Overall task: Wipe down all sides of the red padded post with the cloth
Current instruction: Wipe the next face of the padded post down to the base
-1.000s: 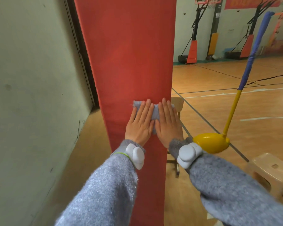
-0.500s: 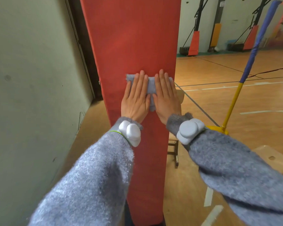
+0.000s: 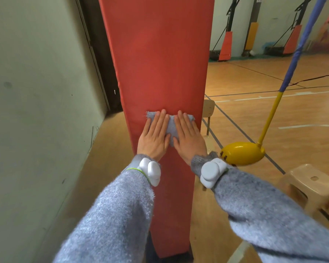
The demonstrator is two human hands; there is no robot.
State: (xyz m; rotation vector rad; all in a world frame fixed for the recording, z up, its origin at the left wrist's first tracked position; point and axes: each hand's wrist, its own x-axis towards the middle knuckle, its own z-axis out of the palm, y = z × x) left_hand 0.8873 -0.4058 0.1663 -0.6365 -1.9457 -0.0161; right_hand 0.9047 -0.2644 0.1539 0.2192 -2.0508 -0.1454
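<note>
Noted nearest: left hand (image 3: pixel 154 138) and right hand (image 3: pixel 189 138) laid flat side by side, fingers straight, gripping nothing, pinning the grey cloth (image 3: pixel 171 125) to the front face of the red padded post (image 3: pixel 160 63), running 6 to 12 o'clock through mid-frame. Recommend even palm pressure and long overlapping vertical strokes, carrying the cloth fully to the edges at 9 and 3 o'clock. Advise then working round to the side faces, minding the yellow base (image 3: pixel 242 153) at 3 o'clock of the right hand and the narrow gap to the wall (image 3: pixel 36 111) at 9 o'clock.
</note>
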